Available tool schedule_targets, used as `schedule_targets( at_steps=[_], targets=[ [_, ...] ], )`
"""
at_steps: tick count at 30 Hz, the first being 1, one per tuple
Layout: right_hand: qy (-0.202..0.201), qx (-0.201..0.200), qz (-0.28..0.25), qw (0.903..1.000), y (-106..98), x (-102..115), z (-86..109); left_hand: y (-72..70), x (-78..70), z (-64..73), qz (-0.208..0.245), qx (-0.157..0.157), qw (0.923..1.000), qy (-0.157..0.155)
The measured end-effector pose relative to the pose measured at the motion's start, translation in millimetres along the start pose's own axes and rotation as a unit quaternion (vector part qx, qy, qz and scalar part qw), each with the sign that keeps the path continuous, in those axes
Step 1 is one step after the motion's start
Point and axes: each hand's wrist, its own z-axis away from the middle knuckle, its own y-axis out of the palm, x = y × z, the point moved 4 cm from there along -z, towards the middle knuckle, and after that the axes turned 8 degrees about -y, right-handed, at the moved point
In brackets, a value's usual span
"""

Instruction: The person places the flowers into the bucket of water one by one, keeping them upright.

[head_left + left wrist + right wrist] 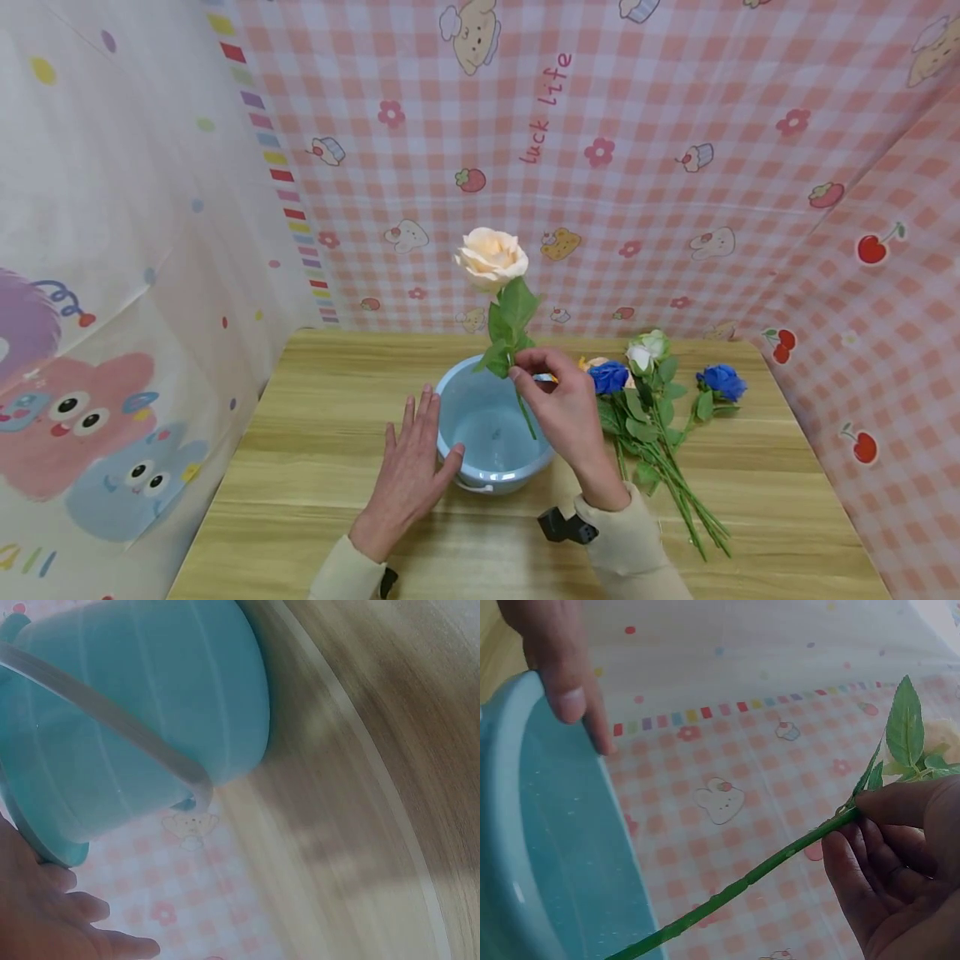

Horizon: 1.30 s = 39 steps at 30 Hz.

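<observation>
A blue bucket (491,479) with a white handle (127,724) stands on the table. My right hand (562,408) pinches the green stem (757,874) of a cream rose (492,260) between thumb and fingers. The bloom points up above the bucket, and the stem's lower end overlaps the bucket's opening in the head view. My left hand (412,467) lies along the bucket's left rim, fingers straight and spread, thumb at the near rim. In the right wrist view the left thumb (568,701) hangs over the rim.
Right of the bucket lie several roses: a white rose (647,352), a blue rose (609,377) and, farther right, another blue rose (722,382). Their stems (686,492) reach toward the near edge. Checked cloth (600,200) hangs behind the wooden table (300,442).
</observation>
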Motion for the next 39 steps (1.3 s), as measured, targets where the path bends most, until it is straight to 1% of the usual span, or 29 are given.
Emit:
schedule_targets(
  at_steps=[7,17,24,30,36,39],
  targets=[
    [0.013,0.011,0.015,0.9997,12.9,-12.9,4.6,0.5,-1.0,-0.2,0.007,0.005,1.0,-0.002],
    [0.028,0.051,0.068,0.9959,33.2,-34.4,11.7,0.3,-0.3,0.5,0.015,0.0,0.9999,0.0],
    [0.046,0.074,0.131,0.9876,41.8,-47.9,14.2,0.7,-0.2,0.3,0.013,-0.003,0.9999,0.006],
    [0.066,0.099,0.148,0.9817,47.7,-56.8,14.6,1.4,0.0,0.0,0.011,-0.007,0.9999,0.006],
    [0.083,0.11,0.168,0.976,51.1,-61.6,12.7,1.8,0.0,-0.1,0.015,-0.005,0.9999,0.005],
    [0.091,0.118,0.18,0.9723,52.4,-64.4,11.9,2.1,0.2,-0.1,0.019,-0.009,0.9998,0.007]
  ],
)
